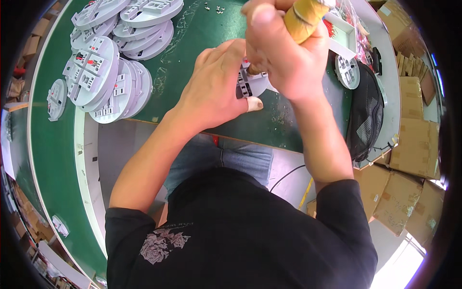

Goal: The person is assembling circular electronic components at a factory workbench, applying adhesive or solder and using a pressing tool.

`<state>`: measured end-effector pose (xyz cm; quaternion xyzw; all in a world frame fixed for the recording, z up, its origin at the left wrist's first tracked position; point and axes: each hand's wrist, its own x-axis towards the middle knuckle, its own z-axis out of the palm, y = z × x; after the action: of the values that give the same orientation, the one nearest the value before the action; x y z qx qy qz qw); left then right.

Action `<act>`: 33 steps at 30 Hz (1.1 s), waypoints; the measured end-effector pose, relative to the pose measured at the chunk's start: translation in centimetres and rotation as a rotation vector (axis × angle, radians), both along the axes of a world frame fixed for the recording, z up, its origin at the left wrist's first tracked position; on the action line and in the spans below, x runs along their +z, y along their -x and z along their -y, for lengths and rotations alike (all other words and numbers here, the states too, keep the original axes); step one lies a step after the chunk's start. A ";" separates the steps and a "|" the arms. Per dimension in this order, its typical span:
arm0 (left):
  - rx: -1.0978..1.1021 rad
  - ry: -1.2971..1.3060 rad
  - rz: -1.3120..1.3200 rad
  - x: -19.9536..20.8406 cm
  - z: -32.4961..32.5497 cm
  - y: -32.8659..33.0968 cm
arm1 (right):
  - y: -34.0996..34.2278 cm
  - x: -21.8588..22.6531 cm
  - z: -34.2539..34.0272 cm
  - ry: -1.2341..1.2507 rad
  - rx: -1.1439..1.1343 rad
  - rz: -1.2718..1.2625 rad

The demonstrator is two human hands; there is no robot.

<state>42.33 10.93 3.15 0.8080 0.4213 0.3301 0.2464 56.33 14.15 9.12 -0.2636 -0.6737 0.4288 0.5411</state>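
A round grey plastic base [258,85] with black and red fittings lies on the green table in front of me, mostly hidden by my hands. My left hand [215,82] grips it from the left, its thumb along the near edge and its fingers curled over the far side. In my right hand [293,58], closed in a fist, is a thick screwdriver [303,21] wrapped in yellow tape. The tool stands tilted over the base, its lower end down among the fittings between my hands. Whether the tip touches a screw is hidden.
Stacks of similar round bases [91,72] stand at the left. Small metal pieces [219,9] lie at the far side. To the right are a white tray [342,36] with red parts, another round base [347,71] and a black mesh bag [365,115]. Cardboard boxes [414,144] stand beyond.
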 end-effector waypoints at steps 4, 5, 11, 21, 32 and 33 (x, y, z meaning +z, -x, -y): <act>0.025 -0.013 -0.060 0.6 0.1 -0.1 | 1.2 0.3 0.4 -0.087 -0.308 -0.098; 0.039 -0.017 -0.078 0.7 0.1 -0.1 | 1.1 2.0 0.8 0.053 -0.279 -0.095; 0.021 0.224 0.596 0.6 2.2 0.6 | -1.9 8.7 4.8 0.213 -0.359 -0.311; -0.219 0.433 1.214 1.4 5.0 0.2 | -0.4 2.2 7.0 0.615 -0.185 -0.151; -0.217 0.544 1.393 2.9 6.0 1.1 | -1.4 2.7 8.9 0.345 -0.215 0.219; -0.215 0.541 1.393 2.9 6.0 1.2 | -1.4 2.7 9.0 0.290 -0.247 0.304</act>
<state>41.17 4.95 6.06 0.3604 0.1534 0.6239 0.6763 57.74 5.17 11.87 -0.4803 -0.6414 0.4069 0.4385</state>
